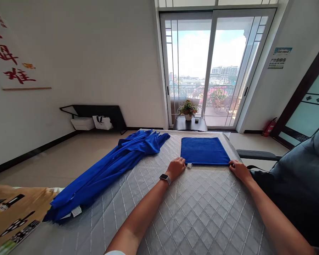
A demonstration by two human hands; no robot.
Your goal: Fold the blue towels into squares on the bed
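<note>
A flat, squarish blue cushion cover (204, 150) lies spread out on the quilted mattress (199, 205), which looks wrapped in clear plastic. At its near left corner, my left hand (177, 167), with a watch on the wrist, pinches the edge beside a small white tag (189, 165). The near right corner is gripped by the closed fingers of my right hand (239, 170). Left of my hands, a long rumpled blue cloth (108, 170) runs along the mattress side, with a white label (76, 211) at its lower end.
A cardboard box (23, 216) stands at the lower left. Dark chair (303, 170) is close on the right. Beyond the mattress, a small table (179, 124) carries a potted plant (188, 109) before glass doors. A fire extinguisher (269, 127) stands by the right wall.
</note>
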